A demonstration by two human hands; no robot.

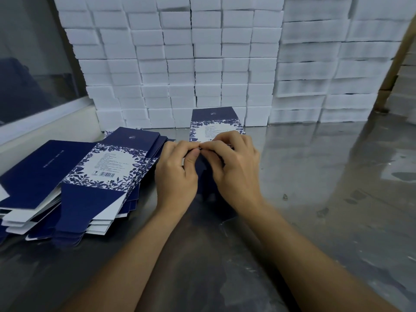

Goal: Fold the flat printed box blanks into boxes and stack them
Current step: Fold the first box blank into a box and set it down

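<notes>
A navy box blank (212,122) with a blue floral border and a white text panel lies in front of me on the metal table, its far flap pointing at the white wall of boxes. My left hand (176,176) and my right hand (234,170) both grip its near end, fingers curled over the card and fingertips meeting at the middle. The near part of the blank is hidden under my hands. To the left lies a loose pile of flat printed blanks (90,176), fanned out, with a barcode showing on the top one.
A tall wall of stacked white boxes (180,64) stands along the back of the steel table (337,199). A window with a white sill (45,113) runs along the left. A cardboard edge (398,57) leans at the far right.
</notes>
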